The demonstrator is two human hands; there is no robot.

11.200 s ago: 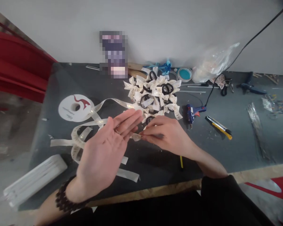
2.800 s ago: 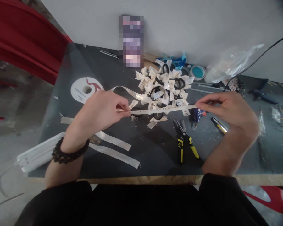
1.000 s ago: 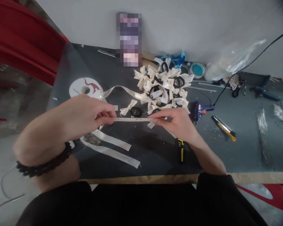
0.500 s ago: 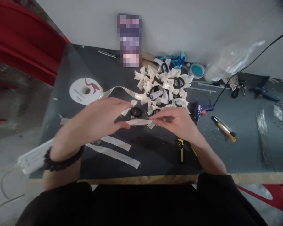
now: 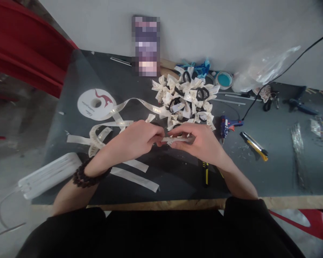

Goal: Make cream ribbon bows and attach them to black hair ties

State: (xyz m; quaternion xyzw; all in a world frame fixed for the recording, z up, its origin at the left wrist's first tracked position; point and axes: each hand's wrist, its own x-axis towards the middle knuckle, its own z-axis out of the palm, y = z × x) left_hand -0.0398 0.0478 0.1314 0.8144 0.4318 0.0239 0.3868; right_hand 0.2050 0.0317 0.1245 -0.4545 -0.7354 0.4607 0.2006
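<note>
A short white ribbon (image 5: 168, 139) is stretched between my hands above the dark table. My left hand (image 5: 146, 138) pinches its left end, with the fingers closed. At the other end, my right hand (image 5: 197, 139) is closed on it between thumb and fingers. Just beyond lies a heap of cream ribbon bows (image 5: 188, 95) with black hair ties among them. Two cut ribbon strips (image 5: 136, 179) lie below my left wrist. A printed ribbon (image 5: 131, 102) runs from near the white spool (image 5: 84, 104) toward the heap.
Right of my hands lie a blue glue gun (image 5: 227, 125), a yellow utility knife (image 5: 254, 146) and a yellow-black tool (image 5: 205, 173). A white power strip (image 5: 51, 175) sits at the left edge. A phone (image 5: 146, 46) leans on the wall; a teal tape roll (image 5: 224, 79) lies behind.
My left hand has moved right, closer to my right hand, and its fingers have closed on the ribbon. My right hand has shifted slightly right along it.
</note>
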